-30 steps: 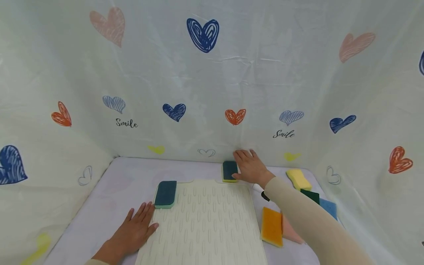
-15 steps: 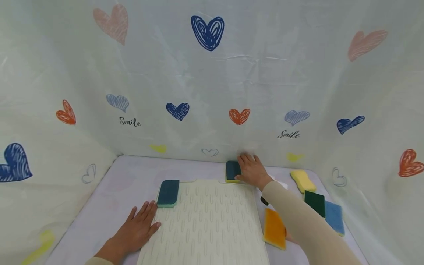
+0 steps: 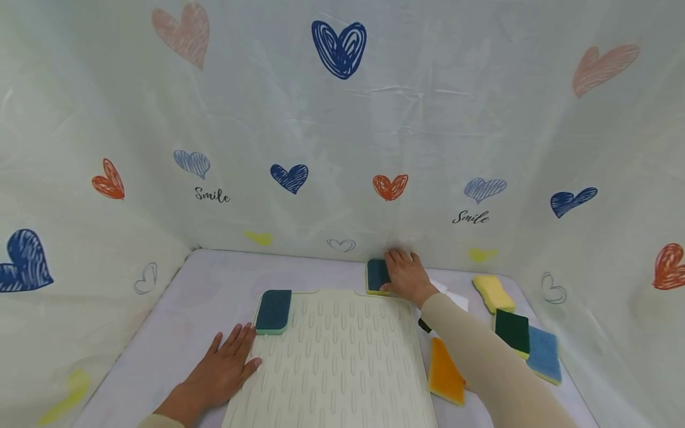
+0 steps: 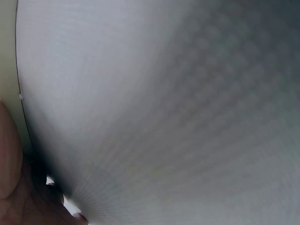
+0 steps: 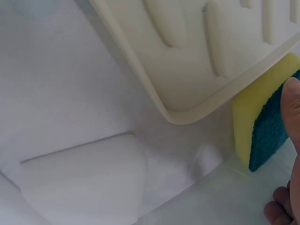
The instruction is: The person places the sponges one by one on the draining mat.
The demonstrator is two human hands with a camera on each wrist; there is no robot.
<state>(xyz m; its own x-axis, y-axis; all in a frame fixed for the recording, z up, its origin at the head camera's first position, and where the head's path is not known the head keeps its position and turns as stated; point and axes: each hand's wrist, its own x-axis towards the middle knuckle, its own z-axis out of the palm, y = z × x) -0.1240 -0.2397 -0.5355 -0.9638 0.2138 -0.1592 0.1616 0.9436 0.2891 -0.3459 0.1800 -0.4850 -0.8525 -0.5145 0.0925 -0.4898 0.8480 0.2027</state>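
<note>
A cream ribbed tray-like mat [image 3: 332, 356] lies on the table. My left hand [image 3: 222, 368] rests flat over its left edge, fingers straight, fingertips beside a teal-topped sponge [image 3: 273, 312] on the mat's far left corner. In the left wrist view, a blurred grey surface fills most of the frame. Behind the mat's far edge, a dark-teal and yellow scrub sponge [image 3: 377, 274] sits with my right hand [image 3: 408, 276] at its right side. The right wrist view shows the thumb touching the scrub face of this sponge [image 5: 269, 122], while the other fingers stand apart from it.
On the right lie a yellow sponge [image 3: 493, 293], a dark green one [image 3: 512, 333], a blue one [image 3: 544, 355] and an orange one [image 3: 446, 374]. A white rounded block [image 5: 89, 183] lies near the mat's corner. A white curtain [image 3: 342, 131] with hearts hangs behind the table.
The fingers of my right hand have come closer together and lower beside the sponge. My left hand stays on the mat's edge. The head view has shifted slightly.
</note>
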